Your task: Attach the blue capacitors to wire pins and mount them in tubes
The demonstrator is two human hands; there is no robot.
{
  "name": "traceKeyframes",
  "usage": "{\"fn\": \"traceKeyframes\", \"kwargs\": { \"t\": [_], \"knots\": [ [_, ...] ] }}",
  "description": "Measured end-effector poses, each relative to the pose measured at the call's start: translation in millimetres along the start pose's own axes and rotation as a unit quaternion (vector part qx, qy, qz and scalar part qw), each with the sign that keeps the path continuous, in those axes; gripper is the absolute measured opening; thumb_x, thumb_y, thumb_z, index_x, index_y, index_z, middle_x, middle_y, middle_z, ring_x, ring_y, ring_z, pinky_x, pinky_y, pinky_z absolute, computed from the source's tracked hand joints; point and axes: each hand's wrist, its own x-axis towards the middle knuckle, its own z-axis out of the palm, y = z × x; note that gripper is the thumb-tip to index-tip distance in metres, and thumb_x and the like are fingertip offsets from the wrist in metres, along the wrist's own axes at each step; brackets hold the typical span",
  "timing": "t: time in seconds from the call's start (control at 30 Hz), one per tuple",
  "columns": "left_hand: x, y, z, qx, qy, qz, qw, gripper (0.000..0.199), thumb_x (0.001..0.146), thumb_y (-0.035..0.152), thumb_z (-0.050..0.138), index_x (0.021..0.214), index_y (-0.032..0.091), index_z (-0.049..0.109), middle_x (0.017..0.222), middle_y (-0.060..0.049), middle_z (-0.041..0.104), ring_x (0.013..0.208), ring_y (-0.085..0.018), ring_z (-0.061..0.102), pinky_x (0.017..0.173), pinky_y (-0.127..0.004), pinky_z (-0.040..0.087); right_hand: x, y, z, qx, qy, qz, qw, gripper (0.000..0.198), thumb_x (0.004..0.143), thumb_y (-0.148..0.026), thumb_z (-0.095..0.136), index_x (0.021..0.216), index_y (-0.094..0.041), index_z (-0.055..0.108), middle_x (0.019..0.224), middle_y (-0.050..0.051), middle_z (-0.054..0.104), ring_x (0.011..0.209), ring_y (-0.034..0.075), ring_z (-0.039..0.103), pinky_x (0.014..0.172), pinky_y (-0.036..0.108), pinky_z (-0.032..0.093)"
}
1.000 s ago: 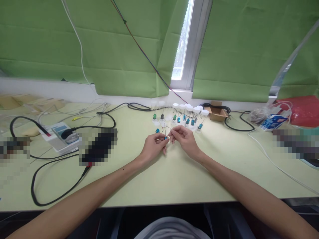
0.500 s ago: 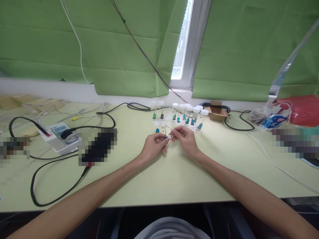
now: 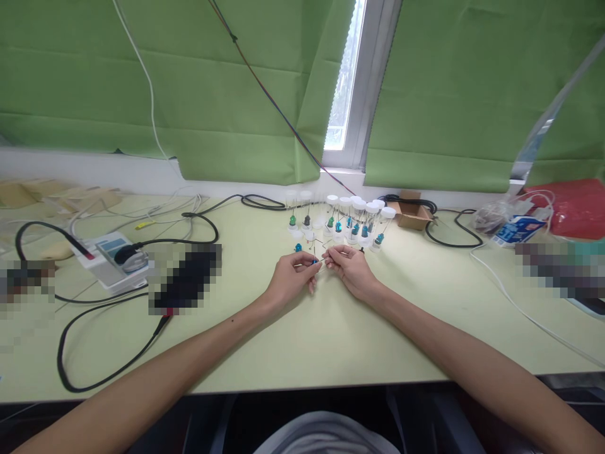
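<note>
My left hand (image 3: 292, 275) pinches a small blue part (image 3: 314, 261) between thumb and fingertips, with a thin dark pin rising from it. Close against it, my right hand (image 3: 353, 270) is closed on a thin light-coloured rod (image 3: 323, 260), whose tip meets the blue part near the left fingertips. What kind of tool or piece the rod is, I cannot tell. A loose blue piece (image 3: 298, 248) lies just beyond my left hand. Behind both hands stand several clear vials (image 3: 379, 234) with white caps, holding small green, dark and blue parts on thin stems.
A small cardboard box (image 3: 414, 217) sits behind the vials at right. To the left are a white power strip (image 3: 111, 261), looping black cables (image 3: 63, 340) and a blurred dark object (image 3: 186, 277). A red bag (image 3: 576, 211) lies at far right, beside a blue-and-white packet (image 3: 518, 231).
My right hand has lowered slightly and tilted, showing a small dark piece behind it. My left hand stays in place with the blue part.
</note>
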Motion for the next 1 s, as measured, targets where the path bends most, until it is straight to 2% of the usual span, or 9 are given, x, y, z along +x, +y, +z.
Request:
{"fn": "traceKeyframes", "kwargs": {
  "t": [0.13,0.47,0.83,1.0],
  "knots": [
    [-0.4,0.4,0.0,0.003,-0.006,0.004,1.0,0.03,0.074,0.041,0.071,0.083,0.015,0.06,0.061,0.0,0.06,0.045,-0.013,0.057,0.047,-0.028,0.049,0.4,0.5,0.1,0.034,0.01,0.038,0.999,0.028,0.059,-0.03,0.086,0.069,-0.014,0.066,0.072,0.003,0.067,0.065,0.009,0.059,0.068,0.022,0.051],
    [-0.8,-1.0,0.0,0.003,-0.013,0.013,1.0,0.03,0.075,0.042,0.07,0.085,0.015,0.06,0.062,0.0,0.061,0.046,-0.013,0.057,0.047,-0.028,0.049,0.8,1.7,0.8,0.093,0.018,0.102,0.99,0.012,0.072,-0.012,0.077,0.067,-0.012,0.065,0.071,0.004,0.064,0.068,0.007,0.061,0.067,0.013,0.054],
    [-0.4,0.8,1.4,-0.032,-0.016,-0.013,0.999,0.03,0.072,0.039,0.073,0.086,0.014,0.063,0.069,-0.003,0.063,0.049,-0.013,0.058,0.049,-0.03,0.05,2.4,1.6,0.0,0.124,0.013,0.108,0.986,0.012,0.074,-0.008,0.074,0.068,-0.013,0.065,0.074,0.003,0.063,0.068,0.007,0.06,0.07,0.014,0.055],
    [-1.2,3.6,-0.6,-0.046,-0.016,-0.023,0.999,0.029,0.07,0.037,0.075,0.085,0.015,0.065,0.068,-0.001,0.06,0.046,-0.01,0.053,0.052,-0.029,0.047,4.0,0.8,-2.2,0.119,0.009,0.094,0.988,0.011,0.074,-0.01,0.073,0.069,-0.014,0.065,0.075,0.002,0.062,0.068,0.007,0.059,0.071,0.014,0.055]
  ]
}}
